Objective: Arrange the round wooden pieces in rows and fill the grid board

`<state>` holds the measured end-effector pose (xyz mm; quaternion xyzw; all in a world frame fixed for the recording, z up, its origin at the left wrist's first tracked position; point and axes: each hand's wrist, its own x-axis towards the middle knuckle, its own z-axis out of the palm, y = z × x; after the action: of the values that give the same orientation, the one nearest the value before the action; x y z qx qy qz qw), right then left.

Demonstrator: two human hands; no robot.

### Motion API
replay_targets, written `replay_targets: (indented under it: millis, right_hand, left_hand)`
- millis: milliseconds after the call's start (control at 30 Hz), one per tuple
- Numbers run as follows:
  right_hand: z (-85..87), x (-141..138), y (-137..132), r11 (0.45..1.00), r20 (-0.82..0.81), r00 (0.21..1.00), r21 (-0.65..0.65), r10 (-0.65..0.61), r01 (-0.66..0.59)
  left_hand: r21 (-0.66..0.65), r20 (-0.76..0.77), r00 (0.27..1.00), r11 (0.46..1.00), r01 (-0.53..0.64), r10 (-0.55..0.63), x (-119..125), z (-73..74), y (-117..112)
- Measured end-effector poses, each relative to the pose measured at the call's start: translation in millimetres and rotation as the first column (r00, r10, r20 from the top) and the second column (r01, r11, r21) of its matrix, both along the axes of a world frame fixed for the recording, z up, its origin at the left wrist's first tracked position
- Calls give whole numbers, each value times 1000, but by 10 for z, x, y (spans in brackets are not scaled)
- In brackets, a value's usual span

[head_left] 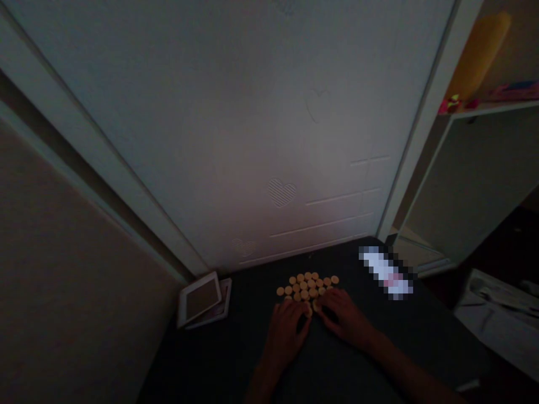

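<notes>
Well, the round discs [304, 287] lie in a loose, tight-packed patch on the dark surface [202, 365], near its back edge and in front of a pale panel [236, 140]. The left hand [288, 325] reaches in from below, fingers curled, its fingertips at a disc on the near side of the patch — whether they are clamped on that disc or only rest against it, I cannot tell. The right hand [343, 314] comes in from the other side, bent over the near right part of the patch, with its fingertips at another disc just beside the first; its grip is likewise too dark to make out. The two hands are close together but apart, a narrow gap between them.

On the left, a pale frame [200, 299] leans over a second frame [228, 300] near the corner. Toward the right edge lies a light thing [385, 272] — blurred into blocks, so I can't say what it is. Raised hearts and lines mark the panel, and farther right a shelf [492, 110] carries something yellow [482, 56].
</notes>
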<state>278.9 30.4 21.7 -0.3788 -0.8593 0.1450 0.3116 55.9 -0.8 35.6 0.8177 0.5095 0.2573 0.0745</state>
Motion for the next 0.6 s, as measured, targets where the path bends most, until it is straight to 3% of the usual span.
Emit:
replay_targets:
  millis: [233,433,600]
  right_hand:
    - [23,66,-145,1000,52,999,-5,-9,10]
    - [-57,487,-227,998,113,992,-8,-54,55]
    - [-181,713,-12,980,55,978,12,-200,199]
  left_hand:
    - [-14,-21,1000,1000,13,-13,-93,7,-189]
    - [-32,-41,999,999,-5,4,-457,-14,-432]
    - [-29,-24,991,991,-129,128,-746,-26,-295]
